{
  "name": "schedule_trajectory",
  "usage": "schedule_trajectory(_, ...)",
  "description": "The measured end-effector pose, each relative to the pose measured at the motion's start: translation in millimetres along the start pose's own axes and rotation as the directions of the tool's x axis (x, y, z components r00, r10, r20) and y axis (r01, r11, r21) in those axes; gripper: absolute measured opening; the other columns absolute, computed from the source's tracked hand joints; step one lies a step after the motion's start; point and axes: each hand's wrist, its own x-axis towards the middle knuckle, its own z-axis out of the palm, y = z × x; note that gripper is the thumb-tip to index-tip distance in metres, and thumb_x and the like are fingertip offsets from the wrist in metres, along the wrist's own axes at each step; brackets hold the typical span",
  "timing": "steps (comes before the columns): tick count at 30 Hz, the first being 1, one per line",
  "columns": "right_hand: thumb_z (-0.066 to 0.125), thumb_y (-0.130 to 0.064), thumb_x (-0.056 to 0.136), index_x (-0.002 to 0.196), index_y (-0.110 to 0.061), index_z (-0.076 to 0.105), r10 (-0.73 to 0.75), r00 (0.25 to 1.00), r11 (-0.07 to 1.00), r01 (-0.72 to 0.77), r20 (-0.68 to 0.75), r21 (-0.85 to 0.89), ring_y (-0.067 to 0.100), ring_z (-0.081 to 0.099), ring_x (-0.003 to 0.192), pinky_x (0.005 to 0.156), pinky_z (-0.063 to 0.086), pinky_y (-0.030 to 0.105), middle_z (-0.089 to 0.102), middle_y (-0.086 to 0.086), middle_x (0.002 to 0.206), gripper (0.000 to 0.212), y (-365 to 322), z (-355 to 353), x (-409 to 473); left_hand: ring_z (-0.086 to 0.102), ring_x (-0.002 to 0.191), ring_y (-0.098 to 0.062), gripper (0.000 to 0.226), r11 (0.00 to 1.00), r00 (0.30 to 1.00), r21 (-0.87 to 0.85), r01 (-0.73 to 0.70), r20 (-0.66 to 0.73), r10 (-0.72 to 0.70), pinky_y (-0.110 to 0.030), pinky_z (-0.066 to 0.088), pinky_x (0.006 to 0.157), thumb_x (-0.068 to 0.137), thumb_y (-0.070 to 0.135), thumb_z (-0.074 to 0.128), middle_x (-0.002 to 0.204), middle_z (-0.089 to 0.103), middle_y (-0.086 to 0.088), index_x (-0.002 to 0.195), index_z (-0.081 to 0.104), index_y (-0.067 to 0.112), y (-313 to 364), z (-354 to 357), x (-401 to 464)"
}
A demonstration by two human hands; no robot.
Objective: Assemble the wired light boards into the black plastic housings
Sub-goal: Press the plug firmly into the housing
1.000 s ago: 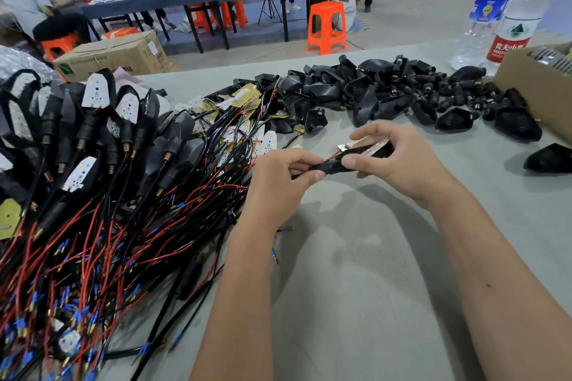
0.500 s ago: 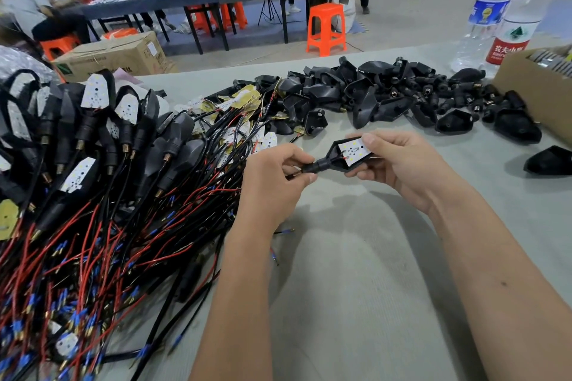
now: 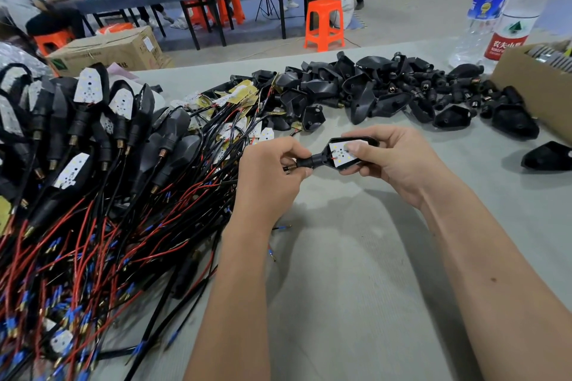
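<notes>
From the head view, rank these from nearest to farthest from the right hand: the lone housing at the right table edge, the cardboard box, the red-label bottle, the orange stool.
From the right hand:
1. Lone black housing, on the table just to its right.
2. Cardboard box, far right, behind that housing.
3. Red-label bottle, standing beyond the box's corner.
4. Orange stool, on the floor past the table's far edge.

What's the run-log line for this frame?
step: seating light board in black housing | left hand: grips housing stem | right hand: holds housing body, thumb on board | finished units: left pile
</notes>
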Motion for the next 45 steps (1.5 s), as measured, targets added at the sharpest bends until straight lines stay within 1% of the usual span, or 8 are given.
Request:
schedule_trajectory(18,0.077,-0.006,0.088,0.099,-0.015,0.081,-0.013,1.0,0.999,0.012,-0.011,-0.045,0.027,0.075,0.068,0.051,0.048,0.016,0.078,0.021,0.09,0.015,-4,1,-1,0.069,0.078,-0.008,0.036,0.998,0.997,-0.029,-0.052,0.05,0.053,-0.02,0.055,0.076,0.07,-0.004,0.085,0.084,0.074,0.004,0.099,0.076,0.016,8,-2,-1)
schedule_trajectory(24,0.076,-0.006,0.089,0.102,-0.013,0.08,0.008,1.0,0.998,-0.009,-0.008,-0.065,0.024,0.074,0.066,0.05,0.048,0.016,0.078,0.021,0.088,0.015,0,-1,-1,0.067,0.073,-0.011,0.029,0.998,0.995,-0.041,-0.049,0.079,0.053,-0.025,0.057,0.072,0.071,-0.005,0.084,0.08,0.073,0.003,0.093,0.076,0.012,10,-1,-3)
schedule_trajectory(30,0.073,-0.006,0.092,0.1,-0.004,0.076,0.012,0.991,0.999,-0.017,-0.135,-0.034,0.021,0.069,0.059,0.048,0.045,0.018,0.077,0.017,0.081,0.009,12,8,5,0.07,0.074,-0.013,0.035,0.996,0.981,0.015,0.083,0.173,-0.084,-0.039,0.06,0.079,0.081,0.022,0.086,0.085,0.073,0.009,0.11,0.069,0.029,12,-9,-3)
schedule_trajectory(32,0.074,-0.006,0.091,0.099,-0.003,0.074,0.031,0.968,1.0,-0.028,-0.25,0.015,0.02,0.067,0.055,0.046,0.042,0.018,0.076,0.014,0.076,0.009,14,4,7,0.069,0.072,-0.011,0.034,0.992,0.977,0.063,0.113,0.177,-0.122,-0.036,0.058,0.075,0.081,0.03,0.086,0.079,0.074,0.009,0.111,0.069,0.03,10,-21,-3)
schedule_trajectory(35,0.074,-0.006,0.091,0.098,-0.003,0.07,0.066,0.92,0.989,-0.008,-0.386,0.15,0.019,0.066,0.052,0.044,0.041,0.019,0.073,0.013,0.075,0.008,16,-3,10,0.062,0.061,0.004,0.011,0.987,0.989,0.133,0.09,0.101,-0.104,-0.02,0.046,0.065,0.084,0.021,0.082,0.067,0.073,0.014,0.09,0.076,0.026,10,-52,-2)
schedule_trajectory(38,0.076,-0.009,0.092,0.096,-0.008,0.07,0.039,0.914,0.987,0.027,-0.404,0.157,0.02,0.068,0.056,0.047,0.045,0.018,0.074,0.012,0.08,0.007,17,11,11,0.063,0.063,0.009,0.011,0.978,0.995,0.206,0.042,0.078,-0.059,-0.005,0.038,0.06,0.085,0.017,0.08,0.063,0.071,0.018,0.08,0.078,0.026,17,-89,-8)
schedule_trajectory(41,0.078,-0.011,0.09,0.097,-0.013,0.071,-0.012,0.933,0.987,0.068,-0.361,0.145,0.019,0.068,0.054,0.046,0.045,0.019,0.071,0.011,0.082,0.01,9,47,17,0.056,0.053,0.01,0.021,0.957,0.998,0.284,0.063,-0.028,-0.057,-0.004,0.036,0.054,0.088,0.024,0.078,0.057,0.067,0.015,0.068,0.073,0.025,13,-137,-26)
schedule_trajectory(45,0.084,-0.016,0.086,0.108,-0.01,0.073,-0.071,0.974,0.997,0.068,-0.216,-0.022,0.008,0.053,0.043,0.042,0.041,0.021,0.062,0.007,0.085,0.025,-10,122,39,0.051,0.048,-0.006,0.033,0.894,0.944,0.371,0.25,-0.298,-0.14,-0.017,0.034,0.047,0.088,0.032,0.078,0.054,0.061,0.012,0.059,0.066,0.021,-4,-204,-54)
